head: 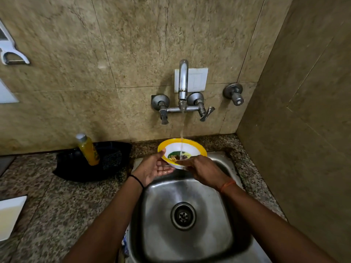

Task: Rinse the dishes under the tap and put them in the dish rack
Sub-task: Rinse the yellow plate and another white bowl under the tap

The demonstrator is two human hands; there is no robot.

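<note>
At frame centre, you cradle a yellow-rimmed white bowl (182, 151) over the steel sink (190, 242): left hand (154, 168) cupped beneath, right hand (202, 170) gripping its near rim. Tap (183, 80) water strikes green-brown residue inside.

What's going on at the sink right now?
A person is rinsing a yellow-rimmed bowl under the running tap, over a steel sink. The left hand cups the bowl from underneath while the right hand reaches over its near rim, fingers inside. The water stream lands in the bowl, where dark and yellow residue shows. A yellow bottle stands on a black tray to the left. No dish rack is in view.
</note>
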